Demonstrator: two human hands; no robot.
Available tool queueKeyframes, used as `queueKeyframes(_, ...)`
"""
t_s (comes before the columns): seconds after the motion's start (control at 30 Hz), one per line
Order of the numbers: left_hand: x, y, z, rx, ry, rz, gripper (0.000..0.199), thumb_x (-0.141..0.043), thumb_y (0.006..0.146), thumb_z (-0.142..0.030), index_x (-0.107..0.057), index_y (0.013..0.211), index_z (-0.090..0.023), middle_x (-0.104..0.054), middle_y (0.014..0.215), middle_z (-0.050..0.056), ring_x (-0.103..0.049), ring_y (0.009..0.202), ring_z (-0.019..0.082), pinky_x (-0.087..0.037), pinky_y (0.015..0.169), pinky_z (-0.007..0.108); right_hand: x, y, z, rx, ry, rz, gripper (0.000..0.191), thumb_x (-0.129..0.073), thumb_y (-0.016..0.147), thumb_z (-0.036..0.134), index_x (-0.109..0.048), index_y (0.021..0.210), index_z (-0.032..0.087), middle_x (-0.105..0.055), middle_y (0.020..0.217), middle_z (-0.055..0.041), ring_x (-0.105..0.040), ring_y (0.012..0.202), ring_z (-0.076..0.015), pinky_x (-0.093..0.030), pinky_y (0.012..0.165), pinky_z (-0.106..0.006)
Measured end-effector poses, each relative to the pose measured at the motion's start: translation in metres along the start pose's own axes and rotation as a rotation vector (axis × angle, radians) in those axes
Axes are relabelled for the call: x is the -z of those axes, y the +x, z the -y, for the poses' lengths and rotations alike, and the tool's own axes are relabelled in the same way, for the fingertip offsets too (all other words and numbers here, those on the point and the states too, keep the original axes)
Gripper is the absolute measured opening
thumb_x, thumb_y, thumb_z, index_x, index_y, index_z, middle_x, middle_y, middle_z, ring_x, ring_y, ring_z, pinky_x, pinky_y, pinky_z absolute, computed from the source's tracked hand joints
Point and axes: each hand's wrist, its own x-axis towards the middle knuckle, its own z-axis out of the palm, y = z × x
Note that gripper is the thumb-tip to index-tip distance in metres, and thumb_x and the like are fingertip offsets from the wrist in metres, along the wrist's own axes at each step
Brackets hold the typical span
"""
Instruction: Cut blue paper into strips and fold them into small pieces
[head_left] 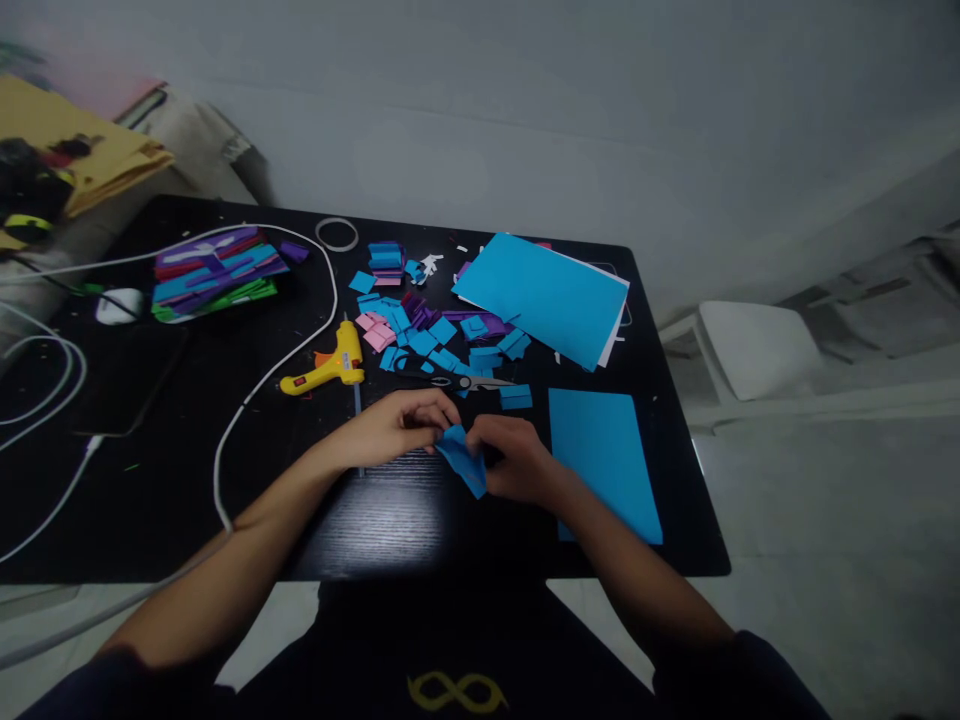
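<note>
A small piece of blue paper [466,465], creased and tilted, is held between my two hands above the front of the black table. My left hand [409,425] pinches its upper left edge with curled fingers. On the other side, my right hand [514,458] grips the paper's right edge, thumb and forefinger closed. Just beyond my hands lie scissors [469,382] with dark handles. Several folded blue paper pieces [424,343] are scattered behind them. A flat blue sheet [604,455] lies to the right, partly under my right forearm.
A yellow glue gun [330,362] with a glue stick lies left of my hands. A white cable [259,385] crosses the table and my left forearm. Farther off are a tape roll [337,235], stacked coloured papers [214,272], large blue sheets [544,295] and a phone [131,380].
</note>
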Motion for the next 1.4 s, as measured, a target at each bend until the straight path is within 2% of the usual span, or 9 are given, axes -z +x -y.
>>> queueKeyframes(0.27, 0.001, -0.001, -0.004, -0.016, 0.128, -0.04, 0.021, -0.062, 0.082, -0.016, -0.071, 0.101, -0.017, -0.073, 0.087, 0.002, -0.067, 0.079, 0.014, -0.05, 0.072, 0.025, -0.003, -0.005, -0.002, 0.073, -0.076, 0.0, 0.021, -0.057, 0.08, 0.005, -0.049, 0.079, 0.024, -0.057, 0.073, 0.0008, -0.052, 0.065, -0.0141, -0.041, 0.063, -0.027)
queueKeyframes(0.5, 0.003, 0.0, -0.001, 0.042, 0.013, 0.007, 0.018, -0.066, 0.079, -0.014, -0.07, 0.097, -0.017, -0.076, 0.087, 0.002, -0.068, 0.078, 0.014, -0.05, 0.071, 0.025, -0.006, -0.005, -0.001, 0.156, -0.17, 0.028, 0.023, -0.055, 0.079, 0.003, -0.049, 0.081, 0.024, -0.057, 0.074, 0.0006, -0.051, 0.066, -0.0149, -0.041, 0.064, -0.028)
queueKeyframes(0.67, 0.002, 0.001, -0.001, 0.058, -0.036, 0.003, 0.021, -0.062, 0.073, -0.011, -0.071, 0.092, -0.016, -0.073, 0.083, 0.0, -0.065, 0.075, 0.013, -0.048, 0.07, 0.024, -0.013, -0.005, -0.002, 0.279, -0.348, 0.007, 0.023, -0.052, 0.079, 0.0, -0.051, 0.081, 0.024, -0.057, 0.071, -0.0001, -0.048, 0.066, -0.0158, -0.039, 0.063, -0.029)
queueKeyframes(0.8, 0.0, 0.002, -0.002, 0.069, 0.004, -0.036, 0.02, -0.061, 0.071, -0.012, -0.073, 0.087, -0.016, -0.069, 0.075, -0.002, -0.06, 0.069, 0.012, -0.045, 0.065, 0.022, -0.016, -0.005, -0.003, 0.324, -0.377, -0.017, 0.022, -0.053, 0.078, 0.001, -0.052, 0.081, 0.023, -0.057, 0.071, -0.0006, -0.047, 0.065, -0.0161, -0.038, 0.063, -0.03)
queueKeyframes(0.97, -0.002, 0.003, 0.001, 0.083, 0.001, -0.091, 0.017, -0.064, 0.072, -0.013, -0.074, 0.084, -0.016, -0.07, 0.073, -0.003, -0.06, 0.067, 0.011, -0.044, 0.063, 0.021, -0.018, -0.007, -0.006, 0.32, -0.392, -0.029, 0.021, -0.054, 0.08, 0.002, -0.052, 0.08, 0.022, -0.057, 0.072, -0.0008, -0.048, 0.066, -0.0155, -0.039, 0.064, -0.029)
queueKeyframes(1.2, 0.002, 0.003, 0.008, 0.088, -0.077, -0.06, 0.016, -0.076, 0.075, -0.019, -0.074, 0.09, -0.016, -0.077, 0.081, 0.0, -0.069, 0.073, 0.013, -0.052, 0.07, 0.024, -0.016, -0.005, -0.005, 0.286, -0.389, -0.017, 0.018, -0.056, 0.084, 0.004, -0.053, 0.081, 0.022, -0.058, 0.072, 0.0001, -0.05, 0.064, -0.0146, -0.042, 0.062, -0.027)
queueKeyframes(1.4, 0.004, 0.003, 0.005, 0.071, -0.05, -0.115, 0.015, -0.077, 0.075, -0.02, -0.075, 0.09, -0.017, -0.077, 0.08, 0.0, -0.069, 0.073, 0.014, -0.055, 0.071, 0.024, -0.015, -0.004, -0.004, 0.272, -0.343, -0.029, 0.022, -0.058, 0.076, 0.004, -0.057, 0.089, 0.022, -0.063, 0.078, -0.002, -0.056, 0.069, -0.0165, -0.048, 0.066, -0.028)
